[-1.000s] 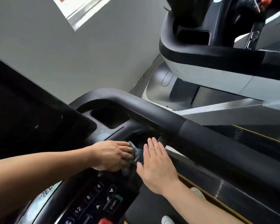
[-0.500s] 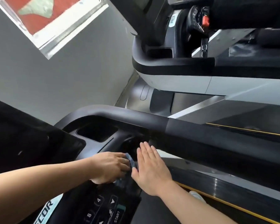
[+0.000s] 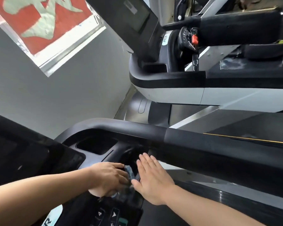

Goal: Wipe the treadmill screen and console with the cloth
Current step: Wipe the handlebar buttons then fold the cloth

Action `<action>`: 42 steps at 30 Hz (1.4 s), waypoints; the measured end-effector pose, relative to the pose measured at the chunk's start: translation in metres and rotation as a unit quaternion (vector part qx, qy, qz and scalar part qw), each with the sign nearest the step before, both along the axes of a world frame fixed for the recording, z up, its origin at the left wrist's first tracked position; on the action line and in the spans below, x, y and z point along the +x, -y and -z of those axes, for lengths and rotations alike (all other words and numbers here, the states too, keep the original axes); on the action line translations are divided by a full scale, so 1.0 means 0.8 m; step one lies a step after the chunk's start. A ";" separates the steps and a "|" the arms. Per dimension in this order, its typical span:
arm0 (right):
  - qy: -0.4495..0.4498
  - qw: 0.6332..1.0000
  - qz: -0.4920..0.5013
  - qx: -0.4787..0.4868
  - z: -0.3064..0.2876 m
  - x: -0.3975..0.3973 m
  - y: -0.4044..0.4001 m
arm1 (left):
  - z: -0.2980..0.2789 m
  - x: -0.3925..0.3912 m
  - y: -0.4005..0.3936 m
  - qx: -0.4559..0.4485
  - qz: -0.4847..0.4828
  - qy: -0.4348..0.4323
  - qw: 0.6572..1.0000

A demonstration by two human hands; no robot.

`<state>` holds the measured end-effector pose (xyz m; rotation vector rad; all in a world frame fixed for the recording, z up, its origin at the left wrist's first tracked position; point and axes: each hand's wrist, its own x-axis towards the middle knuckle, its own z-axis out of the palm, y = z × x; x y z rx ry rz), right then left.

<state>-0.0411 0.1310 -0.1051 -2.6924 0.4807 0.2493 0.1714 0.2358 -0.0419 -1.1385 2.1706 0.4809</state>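
Note:
My left hand (image 3: pixel 109 177) presses a small blue-grey cloth (image 3: pixel 130 173) onto the black treadmill console (image 3: pixel 95 154), just right of the dark screen (image 3: pixel 23 160). Most of the cloth is hidden under the hand. My right hand (image 3: pixel 152 180) lies flat and open beside the cloth, fingers together, touching the console's right side near the cup recess (image 3: pixel 131 156). A keypad (image 3: pixel 108 216) with number and arrow buttons sits below both hands.
A thick black handrail (image 3: pixel 186 137) runs across above the hands. A rectangular tray pocket (image 3: pixel 96 145) is in the console top. A second treadmill (image 3: pixel 178 79) stands beyond on the right, and a grey wall with a red poster (image 3: pixel 39 25) is on the left.
The camera has tilted upward, bringing more of the wall poster and neighbouring treadmill into view. Both hands stay at the same console spot, the left still pressing the cloth.

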 end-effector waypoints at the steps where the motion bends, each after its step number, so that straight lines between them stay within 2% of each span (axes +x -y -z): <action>1: -0.005 1.000 -0.005 -0.001 0.000 0.000 0.003 | -0.002 0.006 0.009 -0.020 -0.007 0.018 1.000; 5: -0.007 1.000 -0.024 -0.017 0.008 0.001 0.007 | 0.006 0.001 0.032 -0.149 -0.066 0.088 0.983; 7: -0.005 0.999 -0.035 -0.018 0.008 0.000 0.009 | 0.020 -0.008 0.018 -0.128 -0.057 0.078 0.987; 11: -0.008 0.998 -0.056 -0.024 0.009 -0.002 0.017 | 0.010 -0.007 -0.009 -0.009 -0.038 0.014 0.999; 13: -0.010 0.998 -0.056 -0.028 0.009 -0.002 0.017 | 0.003 0.000 -0.001 -0.026 -0.042 0.032 0.998; 16: -0.002 0.997 -0.057 -0.042 0.011 -0.001 0.013 | 0.009 -0.004 0.023 -0.122 -0.084 0.088 0.985; 18: 0.002 0.998 -0.055 -0.044 0.011 -0.001 0.012 | 0.018 -0.012 0.030 -0.149 -0.112 0.096 0.978; 21: 0.002 0.998 -0.053 -0.041 0.012 -0.002 0.011 | 0.027 -0.019 0.008 -0.065 -0.067 0.063 0.994; 24: 0.009 0.998 -0.052 -0.042 0.012 -0.002 0.011 | -0.007 -0.008 -0.006 0.029 -0.051 0.012 0.998; 29: 0.004 0.998 -0.051 -0.029 0.014 -0.003 0.012 | -0.058 0.013 0.013 0.108 -0.012 0.034 0.994; 31: 0.009 0.998 -0.053 -0.030 0.016 -0.003 0.012 | -0.070 0.028 0.005 0.075 -0.014 0.026 0.997; 33: 0.013 0.998 -0.056 -0.032 0.017 -0.003 0.012 | -0.071 0.039 -0.017 0.043 -0.064 0.042 0.996; 35: 0.011 0.998 -0.058 -0.032 0.016 -0.003 0.014 | -0.058 0.043 -0.041 -0.040 -0.130 0.069 0.988; 38: 0.004 0.998 -0.058 -0.034 0.012 -0.002 0.016 | -0.023 0.034 -0.054 -0.147 -0.212 0.113 0.959; 42: -0.021 0.997 -0.070 -0.039 0.011 0.000 0.016 | 0.022 0.017 -0.007 -0.212 -0.292 0.114 0.926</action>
